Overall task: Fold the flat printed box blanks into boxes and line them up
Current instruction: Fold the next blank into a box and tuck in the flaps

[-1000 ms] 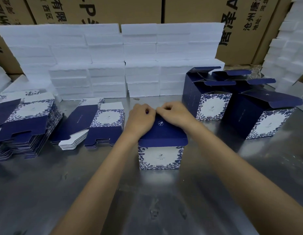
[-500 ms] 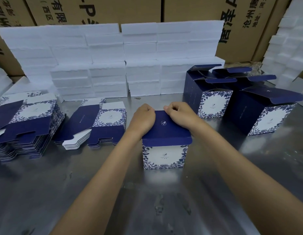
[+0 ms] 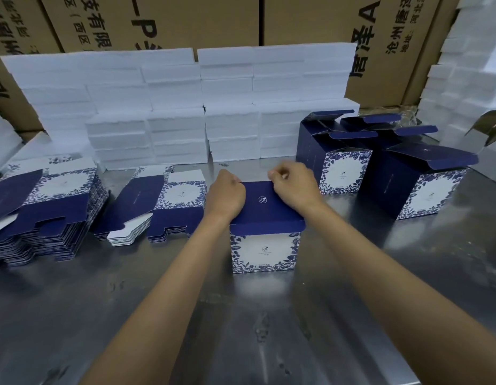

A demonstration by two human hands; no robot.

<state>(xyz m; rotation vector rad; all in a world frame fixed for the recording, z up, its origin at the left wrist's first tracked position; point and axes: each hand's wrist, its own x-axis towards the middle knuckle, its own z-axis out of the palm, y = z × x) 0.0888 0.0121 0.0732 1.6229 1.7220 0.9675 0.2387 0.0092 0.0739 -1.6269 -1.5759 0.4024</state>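
Both hands work the far edge of the box (image 3: pixel 265 234) mid-surface: left hand (image 3: pixel 226 197) curled at its far-left corner, right hand (image 3: pixel 292 184) pinching the lid's far edge. Flat blanks (image 3: pixel 44 207) lie left.

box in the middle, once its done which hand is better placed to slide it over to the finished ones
Right. The right hand rests on the box on the side facing the folded boxes, which stand to the right. The left hand is on the side toward the flat blanks.

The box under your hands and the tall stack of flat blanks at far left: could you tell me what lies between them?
In the head view, a smaller stack of flat blanks lies between the box and the tall stack.
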